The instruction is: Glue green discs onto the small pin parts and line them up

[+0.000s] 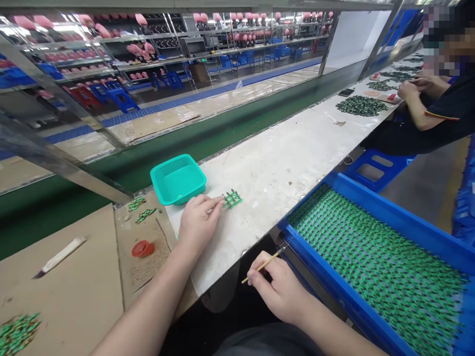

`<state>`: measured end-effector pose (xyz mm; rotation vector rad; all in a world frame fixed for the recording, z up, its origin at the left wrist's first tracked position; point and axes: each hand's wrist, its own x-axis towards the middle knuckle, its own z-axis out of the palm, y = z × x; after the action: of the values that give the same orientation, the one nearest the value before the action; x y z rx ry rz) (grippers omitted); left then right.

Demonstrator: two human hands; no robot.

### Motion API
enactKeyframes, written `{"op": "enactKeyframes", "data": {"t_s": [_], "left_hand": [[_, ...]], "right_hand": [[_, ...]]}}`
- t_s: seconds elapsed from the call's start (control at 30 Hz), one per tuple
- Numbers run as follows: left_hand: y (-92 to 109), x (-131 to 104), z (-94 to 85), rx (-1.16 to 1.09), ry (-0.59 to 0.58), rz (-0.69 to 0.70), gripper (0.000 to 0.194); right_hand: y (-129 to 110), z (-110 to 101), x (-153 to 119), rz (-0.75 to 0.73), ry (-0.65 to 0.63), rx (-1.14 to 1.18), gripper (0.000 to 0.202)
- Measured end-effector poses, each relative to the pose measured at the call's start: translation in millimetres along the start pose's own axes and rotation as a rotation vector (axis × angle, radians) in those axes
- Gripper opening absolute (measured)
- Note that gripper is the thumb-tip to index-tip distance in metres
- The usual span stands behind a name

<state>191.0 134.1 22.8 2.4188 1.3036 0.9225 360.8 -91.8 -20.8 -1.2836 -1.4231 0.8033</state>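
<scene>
My left hand (200, 220) rests over the white tabletop, its fingers drawn together at the near edge of a small cluster of green pieces with dark tips (233, 199). Whatever may be between those fingertips is hidden. Just behind the hand stands a teal plastic basket (197, 173). Off the table's front edge, my right hand (280, 287) grips a thin paintbrush (264, 263) with a yellowish handle, bristles pointing up and right. Beside it lies a blue tray (408, 228), covered with rows of similar green pieces (371, 262).
On cardboard to the left lie a red dish (143, 248), a pale-handled tool with a dark tip (59, 258) and piles of green-brown pieces (18, 332). A co-worker's hands (411, 89) are near dark green piles (360, 106). A slanted metal post (67, 163) rises at left.
</scene>
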Motion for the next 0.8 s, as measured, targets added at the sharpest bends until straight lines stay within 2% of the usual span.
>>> {"op": "enactKeyframes", "data": {"t_s": [0.1, 0.17, 0.23, 0.3, 0.47, 0.57, 0.63, 0.7, 0.8], "left_hand": [[-13.5, -0.3, -39.1, 0.055, 0.016, -0.101, 0.043], [-23.3, -1.9, -59.5, 0.09, -0.079, -0.13, 0.036], [-30.5, -5.4, -66.6, 0.118, -0.203, -0.117, 0.027], [-34.4, -9.8, -59.9, 0.141, -0.295, -0.088, 0.024], [-31.7, -13.2, -25.7, 0.171, -0.414, -0.056, 0.032], [-23.7, -16.6, -25.0, 0.131, -0.477, -0.056, 0.037], [-18.9, -27.2, -39.0, 0.083, -0.503, -0.06, 0.032], [-17.7, -46.6, -62.5, 0.034, -0.512, -0.061, 0.021], [-25.7, -86.4, -102.7, -0.026, -0.556, -0.043, 0.025]], "right_hand": [[2.0, -3.1, -2.6, -0.012, 0.026, -0.002, 0.017], [3.2, -4.5, -3.4, 0.001, 0.036, 0.026, 0.018], [2.6, -4.4, -2.7, 0.036, 0.027, 0.068, 0.02], [-0.5, -2.8, -1.1, 0.056, 0.017, 0.093, 0.02], [-16.4, 2.9, 0.8, 0.014, 0.028, 0.058, 0.019], [-25.5, 5.3, -0.7, 0.005, 0.021, 0.015, 0.022], [-29.7, 6.8, -2.0, -0.011, 0.01, -0.013, 0.018], [-32.8, 8.6, -3.9, -0.013, -0.008, -0.012, 0.019], [-38.8, 11.8, -6.7, 0.067, -0.062, 0.07, 0.049]]}}
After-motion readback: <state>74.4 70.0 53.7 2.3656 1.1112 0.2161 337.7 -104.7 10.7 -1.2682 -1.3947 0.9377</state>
